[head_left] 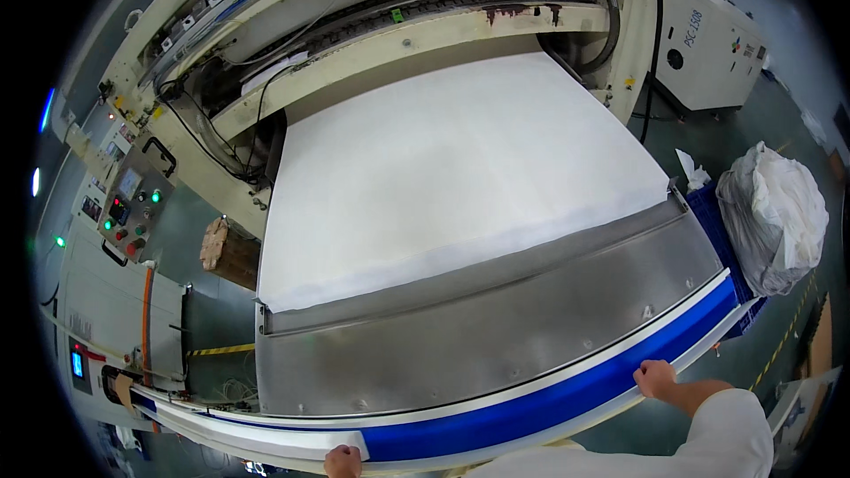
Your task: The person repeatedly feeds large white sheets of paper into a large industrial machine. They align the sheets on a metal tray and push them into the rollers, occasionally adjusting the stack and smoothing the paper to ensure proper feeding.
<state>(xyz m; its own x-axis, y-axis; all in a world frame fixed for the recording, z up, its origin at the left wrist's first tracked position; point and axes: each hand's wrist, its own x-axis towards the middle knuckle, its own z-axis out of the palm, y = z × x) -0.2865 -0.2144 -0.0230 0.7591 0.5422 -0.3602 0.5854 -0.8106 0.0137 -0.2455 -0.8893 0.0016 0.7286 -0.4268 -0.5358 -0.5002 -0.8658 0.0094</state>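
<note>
Across the bottom runs a long blue conveyor belt with pale rails along both sides. On its left part lies a long white strip, apparently folded material. My left hand, partly cut off by the lower edge, is closed at the strip's right end, fingers curled over it. My right hand is closed at the belt's near rail, further right; anything inside its curled fingers is hidden. Beyond the belt, a wide white sheet comes out from under the machine and ends on a bare metal plate.
The large cream machine frame spans the back. A control panel with lit buttons and a cardboard box stand at left. To the right, a bulging white bag sits beside a blue crate; a white cabinet stands behind.
</note>
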